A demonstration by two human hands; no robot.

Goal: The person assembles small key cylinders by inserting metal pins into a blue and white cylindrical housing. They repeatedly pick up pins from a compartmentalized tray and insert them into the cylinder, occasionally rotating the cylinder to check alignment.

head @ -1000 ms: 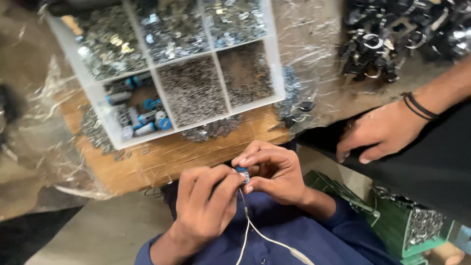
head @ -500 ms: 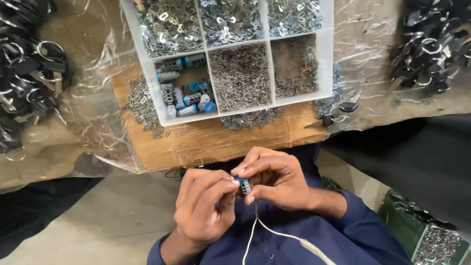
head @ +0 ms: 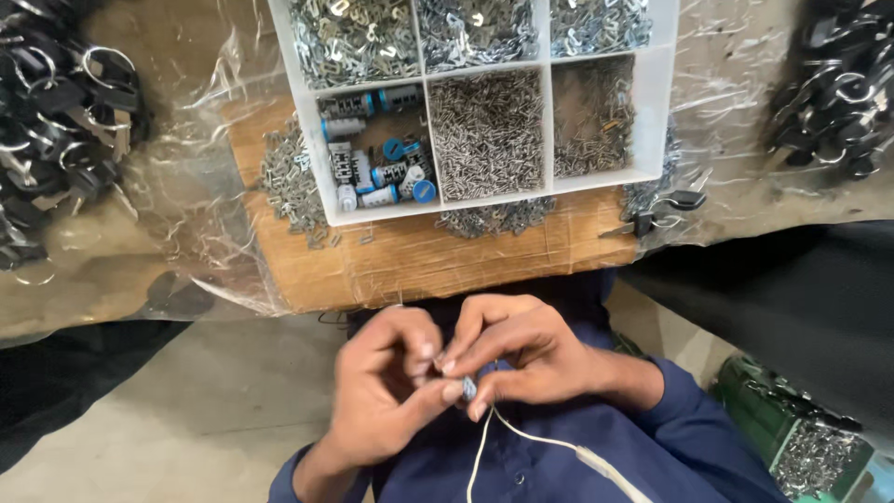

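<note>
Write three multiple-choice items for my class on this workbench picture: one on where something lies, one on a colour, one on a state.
1. Where does the white divided tray sit?
A. On the wooden board
B. On the person's lap
C. On the floor

2. What colour are the caps on the small cylinders in the tray's lower left compartment?
A. Red
B. Blue
C. Yellow

3. How are the two hands placed?
A. Far apart, resting on the board
B. Both reaching into the tray
C. Close together, fingers pinching a small part

Answers:
1. A, since the tray's front edge rests on the board, with loose metal bits around it.
2. B, since several cylinders show blue ends.
3. C, since the left hand and right hand meet below the board, fingertips gripping a small bluish part.
</note>
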